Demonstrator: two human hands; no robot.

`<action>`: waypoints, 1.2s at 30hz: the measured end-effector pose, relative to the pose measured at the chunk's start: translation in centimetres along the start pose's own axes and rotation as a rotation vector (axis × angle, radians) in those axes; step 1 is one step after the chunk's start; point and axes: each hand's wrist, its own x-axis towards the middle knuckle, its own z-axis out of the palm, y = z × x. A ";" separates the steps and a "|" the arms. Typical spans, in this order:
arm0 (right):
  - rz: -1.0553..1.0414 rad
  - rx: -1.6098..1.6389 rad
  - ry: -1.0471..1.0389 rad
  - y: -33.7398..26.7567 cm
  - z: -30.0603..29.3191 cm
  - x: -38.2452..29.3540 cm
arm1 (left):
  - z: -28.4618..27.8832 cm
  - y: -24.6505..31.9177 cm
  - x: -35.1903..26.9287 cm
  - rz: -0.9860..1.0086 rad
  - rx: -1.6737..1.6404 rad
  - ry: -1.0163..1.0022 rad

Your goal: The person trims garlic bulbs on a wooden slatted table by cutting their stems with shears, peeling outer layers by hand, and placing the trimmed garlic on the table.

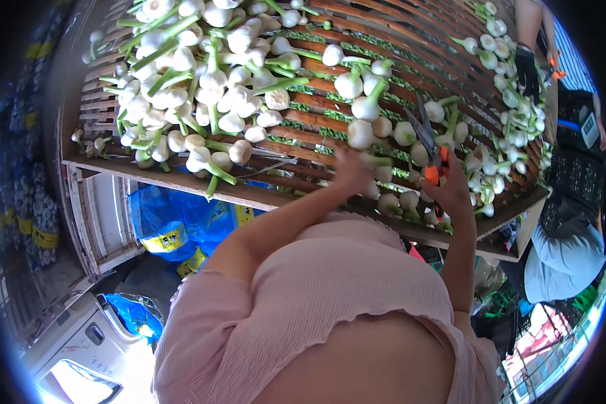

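Observation:
My right hand [450, 184] grips a pair of orange-handled garden shears [428, 141], its blades parted and pointing away from me. My left hand [352, 169] is blurred at the near side of a slatted wooden table [328, 113]. A garlic bulb [359, 134] is just beyond its fingers, and a blurred green garlic stem [380, 161] sticks out to its right; whether the fingers hold either is unclear. Loose garlic bulbs with cut stems, such as one bulb [366, 107], lie around both hands. At the left is a large heap of garlic [202, 76].
More garlic [515, 121] lines the table's right side, where another person's black-gloved hand [526, 70] reaches in. Blue plastic bags [182, 217] are under the near wooden edge [222, 191]. Netted garlic sacks [43, 217] stand far left. Black crates [578, 171] are at right.

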 end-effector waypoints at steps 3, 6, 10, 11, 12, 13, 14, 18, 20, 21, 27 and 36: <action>-0.005 0.010 0.082 -0.7 -1.1 -0.9 | -0.2 3.4 0.8 0.216 -0.126 -0.158; 0.011 0.148 0.128 0.6 -3.4 -1.4 | -4.9 5.1 1.9 0.460 -0.159 0.232; 0.063 0.212 0.082 -2.7 -4.1 -0.2 | -3.7 7.9 9.3 0.188 -0.026 0.645; 0.045 0.202 0.117 -2.9 -4.2 0.2 | -1.4 10.6 9.2 0.142 -0.012 0.540; 0.029 0.191 0.098 -3.2 -4.1 0.9 | 1.7 11.5 9.5 0.215 -0.085 0.433; -0.016 0.168 0.101 -3.2 -4.2 1.4 | 2.8 13.1 10.6 0.506 -0.109 0.231; -0.067 0.147 0.097 -3.3 -4.3 1.9 | 3.5 14.6 11.6 0.764 -0.179 -0.025; -0.029 0.041 0.116 -2.9 -5.4 1.7 | -0.8 17.1 8.8 0.856 -0.596 -0.084; 0.021 -0.046 0.124 -1.8 -5.5 1.4 | -6.1 11.8 7.7 0.764 -0.153 0.251; 0.046 -0.046 0.138 -1.3 -5.4 1.3 | -9.4 9.2 6.7 0.745 0.166 0.396; 0.003 0.076 0.089 -2.2 -2.5 2.5 | -16.7 -5.5 5.9 0.659 0.834 0.659; 0.006 0.069 0.020 -3.4 -2.6 0.5 | -22.0 -1.1 2.5 0.133 -0.915 0.529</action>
